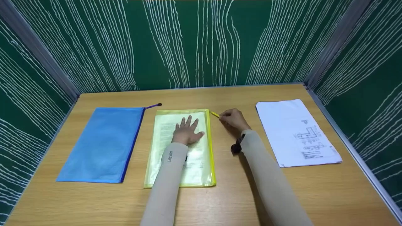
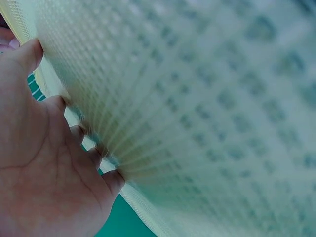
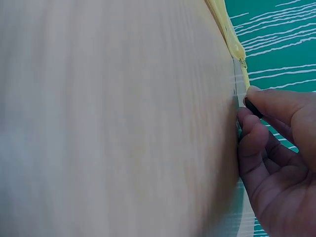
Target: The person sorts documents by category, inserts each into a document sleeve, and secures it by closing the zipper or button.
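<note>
A yellow-edged clear zip folder (image 1: 194, 169) lies in the middle of the table, with printed paper showing through it. My left hand (image 1: 187, 133) rests on its upper half, fingers spread; in the left wrist view the fingertips (image 2: 114, 180) press on its meshed surface. At the folder's top right corner, my right hand (image 1: 235, 119) pinches the yellow zipper pull cord (image 1: 214, 114). The right wrist view shows the cord's dark end (image 3: 253, 107) between thumb and fingers, and the cord running to the zipper's slider (image 3: 243, 63).
On the left lies a blue zip folder (image 1: 100, 144) with a purple pull cord (image 1: 153, 106). A stack of white paper (image 1: 282, 131) with a printed drawing lies on the right. Green partitions (image 1: 204, 44) with white lines border the wooden table (image 1: 238, 194).
</note>
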`<move>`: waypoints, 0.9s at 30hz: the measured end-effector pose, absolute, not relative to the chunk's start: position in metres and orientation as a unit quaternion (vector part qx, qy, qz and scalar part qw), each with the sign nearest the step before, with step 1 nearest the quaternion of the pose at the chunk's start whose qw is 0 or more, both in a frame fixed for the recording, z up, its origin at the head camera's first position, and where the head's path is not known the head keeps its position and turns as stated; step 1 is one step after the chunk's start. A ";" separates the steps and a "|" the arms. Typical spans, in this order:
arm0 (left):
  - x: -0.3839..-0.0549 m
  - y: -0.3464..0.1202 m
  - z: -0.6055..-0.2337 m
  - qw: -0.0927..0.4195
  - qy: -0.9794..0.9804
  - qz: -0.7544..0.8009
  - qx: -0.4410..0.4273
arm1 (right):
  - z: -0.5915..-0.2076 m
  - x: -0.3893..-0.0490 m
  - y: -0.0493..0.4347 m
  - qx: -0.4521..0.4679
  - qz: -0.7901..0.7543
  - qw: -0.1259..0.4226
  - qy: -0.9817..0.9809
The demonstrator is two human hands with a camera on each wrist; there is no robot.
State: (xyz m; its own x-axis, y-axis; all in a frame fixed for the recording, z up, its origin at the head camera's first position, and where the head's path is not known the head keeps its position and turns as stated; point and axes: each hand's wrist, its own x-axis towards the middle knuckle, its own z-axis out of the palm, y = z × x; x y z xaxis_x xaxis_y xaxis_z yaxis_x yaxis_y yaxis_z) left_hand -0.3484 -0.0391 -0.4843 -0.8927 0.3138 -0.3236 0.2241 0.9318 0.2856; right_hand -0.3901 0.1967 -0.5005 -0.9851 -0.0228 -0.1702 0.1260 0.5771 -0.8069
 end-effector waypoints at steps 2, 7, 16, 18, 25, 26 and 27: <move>-0.349 -0.039 -0.484 0.185 0.965 0.120 0.138 | -0.501 -0.390 0.196 0.030 -0.458 0.081 0.885; -0.348 -0.039 -0.484 0.182 0.967 0.119 0.135 | -0.498 -0.388 0.195 0.043 -0.455 0.096 0.884; -0.347 -0.038 -0.483 0.179 0.967 0.120 0.136 | -0.497 -0.383 0.194 0.050 -0.453 0.110 0.883; -0.347 -0.039 -0.483 0.179 0.967 0.121 0.136 | -0.497 -0.381 0.194 0.047 -0.454 0.108 0.883; -0.346 -0.038 -0.482 0.180 0.967 0.119 0.135 | -0.499 -0.379 0.196 0.032 -0.451 0.099 0.886; -0.346 -0.038 -0.481 0.183 0.967 0.118 0.134 | -0.499 -0.379 0.196 0.027 -0.450 0.098 0.887; -0.346 -0.037 -0.481 0.184 0.966 0.118 0.134 | -0.499 -0.379 0.197 0.024 -0.450 0.097 0.887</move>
